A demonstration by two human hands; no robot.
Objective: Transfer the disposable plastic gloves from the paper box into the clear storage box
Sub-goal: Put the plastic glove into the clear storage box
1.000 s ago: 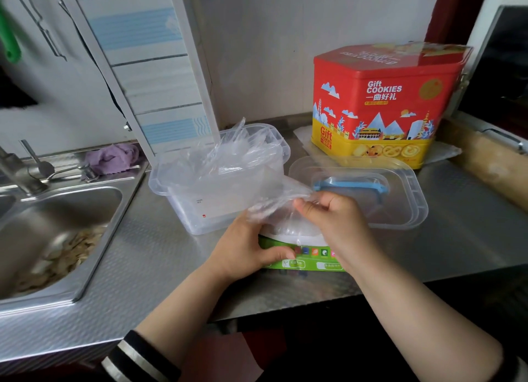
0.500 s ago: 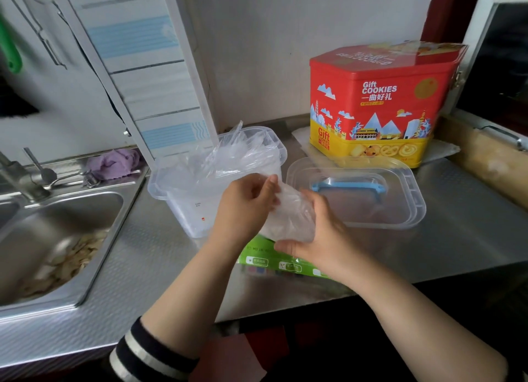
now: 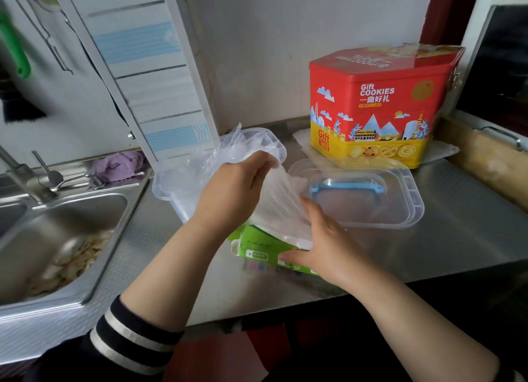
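A green paper box [image 3: 263,247] lies on the steel counter near its front edge. A clear plastic glove [image 3: 278,199] stretches up from the box's opening. My left hand [image 3: 231,190] pinches the glove's upper end beside the rim of the clear storage box [image 3: 168,190], which holds several crumpled gloves [image 3: 228,150]. My right hand [image 3: 320,244] rests on the paper box with its thumb along the front side and its fingers over the top, touching the glove's lower part.
The storage box's clear lid [image 3: 400,210] with a blue handle lies upside down to the right. Behind it stands a red and yellow cookie tin [image 3: 377,101]. A steel sink [image 3: 57,239] with scraps is at the left, with a purple cloth [image 3: 117,164] behind it.
My left hand has pulled the glove up and left towards the storage box. My right hand has dropped back down onto the paper box.
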